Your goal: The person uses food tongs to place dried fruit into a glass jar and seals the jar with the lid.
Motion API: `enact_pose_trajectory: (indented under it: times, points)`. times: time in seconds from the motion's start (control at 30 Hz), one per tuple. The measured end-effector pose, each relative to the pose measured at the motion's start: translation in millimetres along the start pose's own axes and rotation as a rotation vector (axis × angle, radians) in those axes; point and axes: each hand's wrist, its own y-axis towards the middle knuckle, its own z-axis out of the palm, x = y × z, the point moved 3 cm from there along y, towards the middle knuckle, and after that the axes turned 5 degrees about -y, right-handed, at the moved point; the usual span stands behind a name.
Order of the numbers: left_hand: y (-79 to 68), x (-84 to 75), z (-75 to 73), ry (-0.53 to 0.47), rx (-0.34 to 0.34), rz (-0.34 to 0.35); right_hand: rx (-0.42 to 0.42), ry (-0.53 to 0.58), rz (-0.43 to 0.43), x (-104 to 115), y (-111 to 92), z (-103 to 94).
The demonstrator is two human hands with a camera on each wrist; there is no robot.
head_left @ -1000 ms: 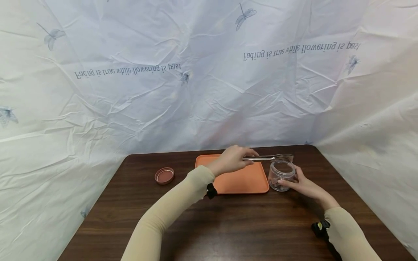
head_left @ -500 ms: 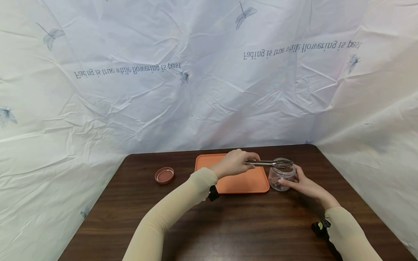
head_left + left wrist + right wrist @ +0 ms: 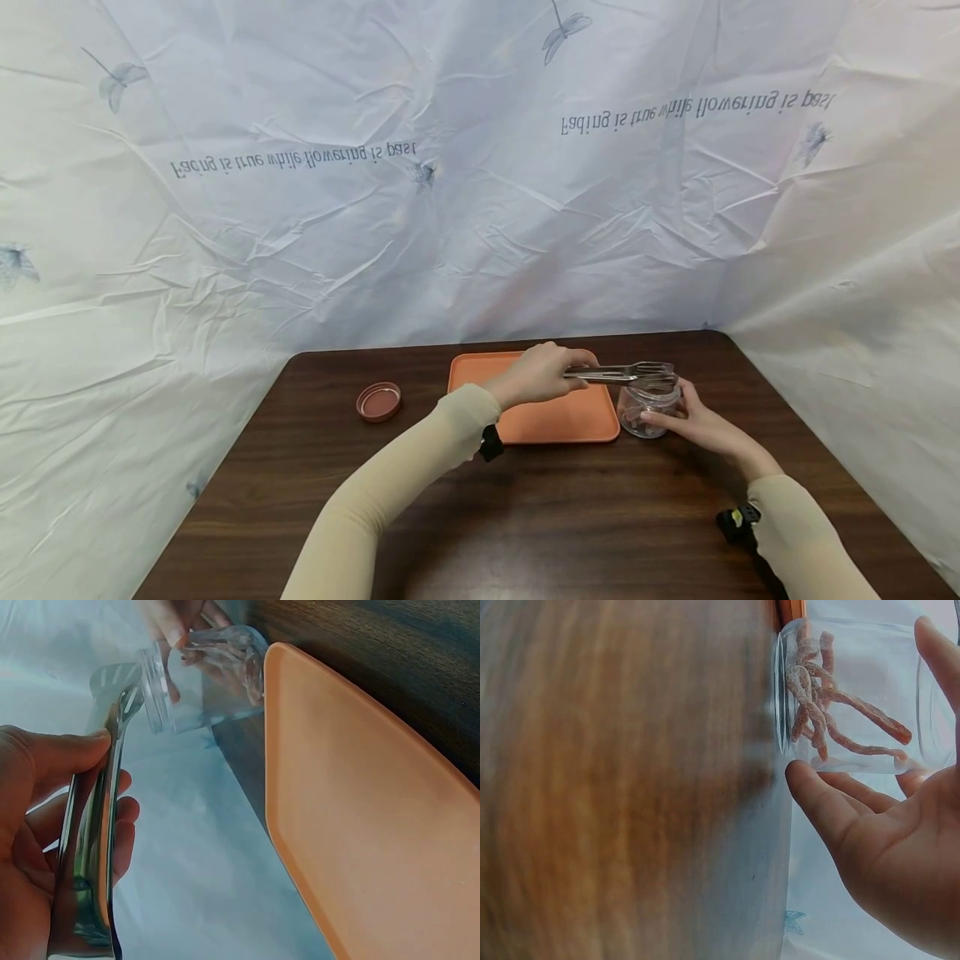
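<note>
My left hand holds a pair of metal tongs by the handles, thumb on one arm and fingers on the other. The slotted tips of the tongs point right and hang over the mouth of a clear jar, arms spread apart. Standing upright on the table, the jar is steadied by my right hand, its thumb and fingers around the side. Several reddish-brown, twisted, powdery strips lie in the jar's lower part, seen best in the right wrist view. Nothing shows between the tong tips.
An orange tray lies left of the jar, partly under my left hand. A reddish-brown screw lid rests farther left on the dark wooden table. White printed sheeting hangs behind the table and at its sides.
The tongs have come down slightly and moved a little right over the jar's mouth, and their tips have spread apart. The right hand, jar, tray and lid stay in place.
</note>
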Motion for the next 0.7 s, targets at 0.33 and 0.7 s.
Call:
enact_pose_trajectory:
  times: [0.33,0.7]
  points:
    - [-5.4,4.5,-3.0,-0.025,-0.014,-0.029,0.0,-0.01,-0.01,-1.2,1.6,0.1]
    - [-35.5,34.4,-17.3,-0.073,-0.089,-0.115,-0.013,-0.026,-0.026,-2.4,2.1,-0.5]
